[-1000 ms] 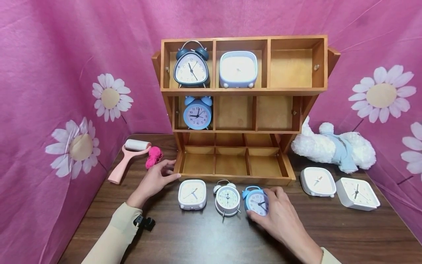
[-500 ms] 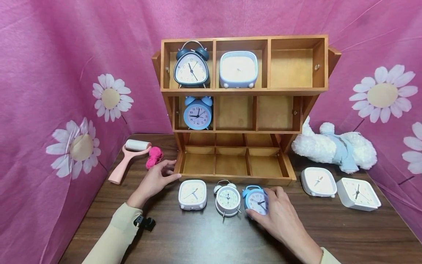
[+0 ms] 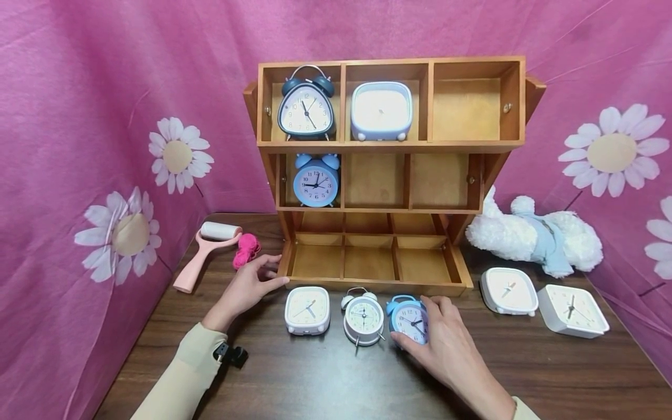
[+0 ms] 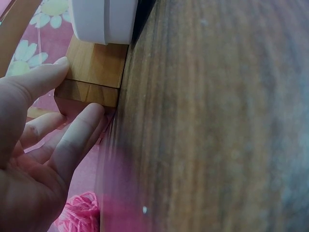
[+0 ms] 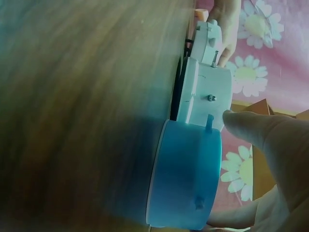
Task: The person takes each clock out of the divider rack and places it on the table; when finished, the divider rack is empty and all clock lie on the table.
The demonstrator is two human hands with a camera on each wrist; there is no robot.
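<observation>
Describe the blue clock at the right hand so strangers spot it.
Find the tiered brown wooden shelf. On the dark brown table before it, the right hand holds a round blue alarm clock. It is the only blue clock on the table.

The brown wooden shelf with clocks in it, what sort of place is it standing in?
Likely an indoor tabletop display nook, though the wider room is out of view. Pink cloth printed with white daisies hangs behind a brown wood-grain table, which holds the brown wooden shelf.
</observation>
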